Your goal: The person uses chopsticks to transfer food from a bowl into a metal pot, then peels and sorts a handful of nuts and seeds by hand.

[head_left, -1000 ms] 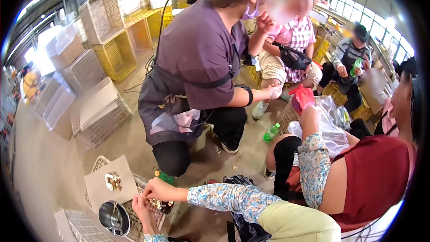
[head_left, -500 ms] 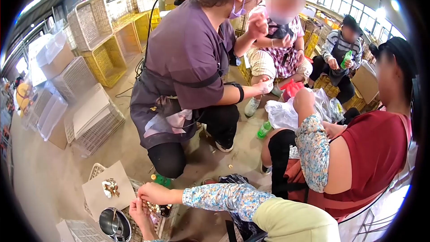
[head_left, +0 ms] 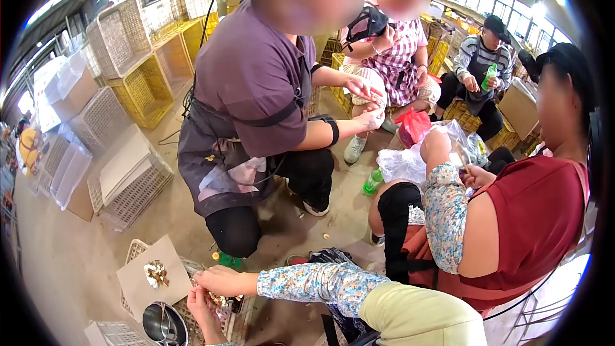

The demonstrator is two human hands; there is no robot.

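I logged the right hand (head_left: 216, 280) with its fingertips pinched shut on a cluster of small brown lumpy pieces (head_left: 223, 297). The left hand (head_left: 200, 304) sat directly beneath that grip, touching the same cluster from below. I could not tell whether its fingers were clenched or merely cupped.

The cluster lay between the two hands, above a white lattice plastic crate (head_left: 136, 250) on the floor.

Just beyond the grip, on the side away from the body, a flat tan cardboard sheet (head_left: 138, 288) rested on the crate. It carried a small heap of pale and brown bits (head_left: 154, 273). Near the left hand, on the same side, stood a round polished steel bowl (head_left: 161, 325); its contents were not legible.

Judgement on progress: the work appeared to be at an early or middle stage. Only a small heap was set out on the cardboard, while the pieces in hand remained unseparated.

A crouching person in a purple top (head_left: 250, 77) was well apart from the grip.
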